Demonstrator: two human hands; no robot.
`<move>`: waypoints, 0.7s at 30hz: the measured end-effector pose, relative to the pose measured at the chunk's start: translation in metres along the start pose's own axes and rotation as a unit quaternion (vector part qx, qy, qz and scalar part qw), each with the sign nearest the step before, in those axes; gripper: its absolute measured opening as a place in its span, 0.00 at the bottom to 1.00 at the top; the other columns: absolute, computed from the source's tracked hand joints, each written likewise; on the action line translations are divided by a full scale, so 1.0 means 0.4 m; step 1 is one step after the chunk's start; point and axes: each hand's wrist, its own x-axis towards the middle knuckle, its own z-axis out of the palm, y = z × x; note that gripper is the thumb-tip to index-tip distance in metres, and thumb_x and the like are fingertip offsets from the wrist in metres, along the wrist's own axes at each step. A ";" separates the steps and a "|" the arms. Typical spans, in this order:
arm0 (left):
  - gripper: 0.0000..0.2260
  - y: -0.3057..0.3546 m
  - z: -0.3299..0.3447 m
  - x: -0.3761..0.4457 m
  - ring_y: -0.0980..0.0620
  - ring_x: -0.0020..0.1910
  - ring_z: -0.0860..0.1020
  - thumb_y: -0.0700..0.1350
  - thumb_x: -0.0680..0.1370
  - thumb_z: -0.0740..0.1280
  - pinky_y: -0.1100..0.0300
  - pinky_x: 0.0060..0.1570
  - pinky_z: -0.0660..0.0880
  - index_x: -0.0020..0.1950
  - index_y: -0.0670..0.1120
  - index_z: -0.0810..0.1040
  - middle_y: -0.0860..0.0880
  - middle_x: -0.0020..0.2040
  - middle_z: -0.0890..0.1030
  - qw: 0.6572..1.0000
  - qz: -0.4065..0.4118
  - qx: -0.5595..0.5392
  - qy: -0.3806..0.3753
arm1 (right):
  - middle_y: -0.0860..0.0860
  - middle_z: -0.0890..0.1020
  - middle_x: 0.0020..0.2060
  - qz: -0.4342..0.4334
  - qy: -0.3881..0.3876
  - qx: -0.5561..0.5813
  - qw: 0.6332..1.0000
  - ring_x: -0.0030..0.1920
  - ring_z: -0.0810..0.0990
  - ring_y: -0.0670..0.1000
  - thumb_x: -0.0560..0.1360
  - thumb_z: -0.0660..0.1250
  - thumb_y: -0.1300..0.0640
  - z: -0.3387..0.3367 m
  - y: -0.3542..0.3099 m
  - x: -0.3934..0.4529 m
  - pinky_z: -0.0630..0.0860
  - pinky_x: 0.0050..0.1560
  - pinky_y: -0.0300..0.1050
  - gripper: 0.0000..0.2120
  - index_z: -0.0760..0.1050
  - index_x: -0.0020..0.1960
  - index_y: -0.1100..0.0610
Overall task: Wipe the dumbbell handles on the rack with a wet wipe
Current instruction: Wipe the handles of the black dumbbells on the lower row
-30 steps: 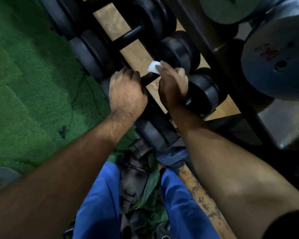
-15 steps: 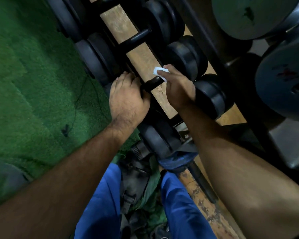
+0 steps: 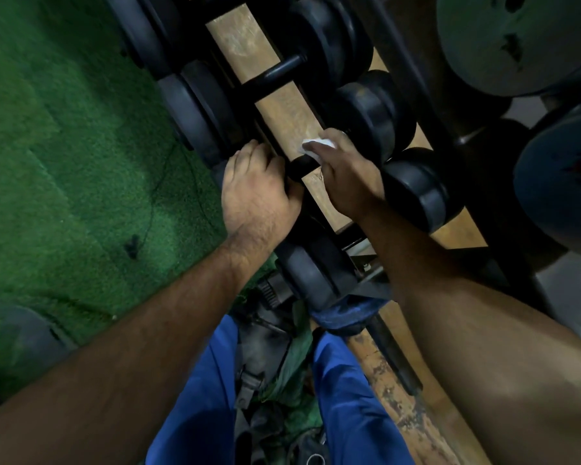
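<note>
right hand [image 3: 348,177] pinching wet wipe [image 3: 317,145] on dumbbell handle [image 3: 299,167] at 12 o'clock | left hand [image 3: 257,193] curled over same handle's near end (at 9 o'clock of the wipe) | rack [image 3: 291,112] beneath

Right hand [image 3: 348,177] presses wet wipe [image 3: 317,146] on dumbbell handle [image 3: 299,167] — left hand [image 3: 255,196] grips beside.

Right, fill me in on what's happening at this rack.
A person is cleaning black dumbbells on a wooden-shelved rack. The right hand holds a small white wet wipe against the black handle of one dumbbell. The left hand grips the same dumbbell at its near end. Green turf lies beside the rack.
</note>
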 end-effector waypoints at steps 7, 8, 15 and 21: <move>0.23 -0.027 -0.026 -0.008 0.45 0.70 0.71 0.55 0.73 0.62 0.47 0.69 0.66 0.63 0.45 0.77 0.46 0.67 0.77 0.997 -0.009 -0.075 -0.003 | 0.43 0.73 0.68 -0.107 -0.099 0.075 0.986 0.51 0.81 0.49 0.78 0.60 0.50 0.012 -0.054 -0.024 0.75 0.50 0.37 0.22 0.69 0.72 0.42; 0.25 -0.035 -0.028 -0.017 0.46 0.72 0.70 0.56 0.73 0.62 0.47 0.71 0.65 0.66 0.44 0.75 0.45 0.70 0.75 0.997 -0.010 -0.080 0.001 | 0.43 0.73 0.68 -0.098 -0.081 0.061 0.990 0.52 0.80 0.48 0.79 0.61 0.51 0.004 -0.048 -0.022 0.72 0.48 0.32 0.22 0.70 0.72 0.42; 0.37 -0.044 -0.043 -0.035 0.44 0.75 0.65 0.57 0.69 0.60 0.47 0.76 0.58 0.75 0.39 0.67 0.41 0.75 0.68 0.997 0.004 -0.074 -0.024 | 0.45 0.71 0.72 -0.052 -0.127 0.113 0.984 0.63 0.77 0.52 0.78 0.61 0.53 0.039 -0.072 -0.014 0.73 0.58 0.43 0.22 0.72 0.71 0.44; 0.35 -0.040 -0.037 -0.033 0.44 0.75 0.66 0.55 0.69 0.61 0.46 0.75 0.59 0.74 0.39 0.69 0.42 0.75 0.69 0.997 -0.007 -0.073 -0.011 | 0.46 0.78 0.67 -0.017 -0.104 0.202 0.974 0.67 0.76 0.48 0.78 0.56 0.57 0.016 -0.050 0.005 0.73 0.65 0.48 0.23 0.74 0.71 0.49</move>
